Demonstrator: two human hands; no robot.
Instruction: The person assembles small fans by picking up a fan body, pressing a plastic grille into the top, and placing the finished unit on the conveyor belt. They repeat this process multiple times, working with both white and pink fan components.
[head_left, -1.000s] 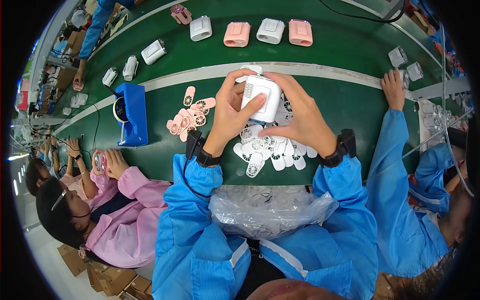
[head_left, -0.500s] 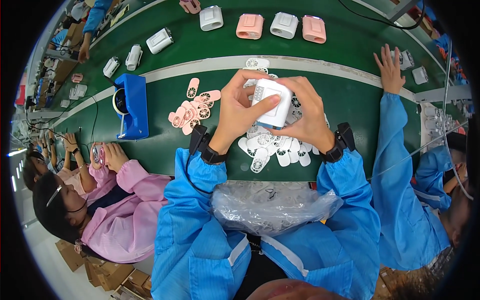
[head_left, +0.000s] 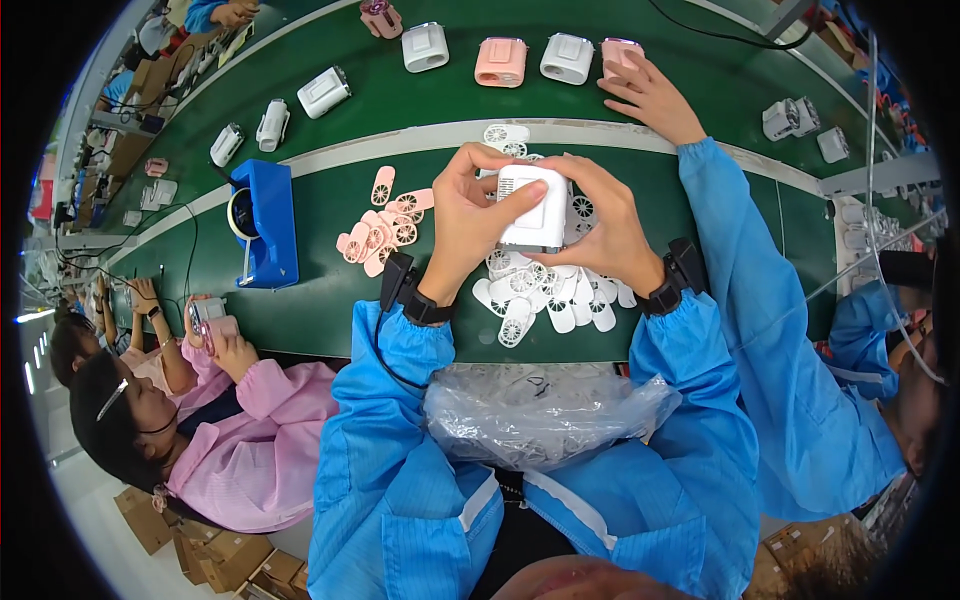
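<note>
A white, rounded plastic housing [head_left: 535, 215] with slotted vents and a raised panel is held up above the green table. My left hand [head_left: 475, 215] grips its left side, thumb lying across the front. My right hand [head_left: 608, 220] is curled round its right side, fingers at the top and thumb at the lower edge. Beneath my hands lies a heap of white oval covers with round grilles [head_left: 545, 295], partly hidden. To its left is a smaller pile of pink covers [head_left: 385, 232] of the same shape.
A blue tape dispenser [head_left: 270, 225] stands left of the pink pile. Pink and white housings [head_left: 500, 62] line the green belt [head_left: 450, 100] beyond a pale rail. A co-worker's hand [head_left: 650, 95] touches one pink housing at right. A clear plastic bag [head_left: 545, 415] lies by my lap.
The co-worker's arm on the right has swung left across the belt to the pink housing. My hands keep the white housing, now tilted slightly more upright.
</note>
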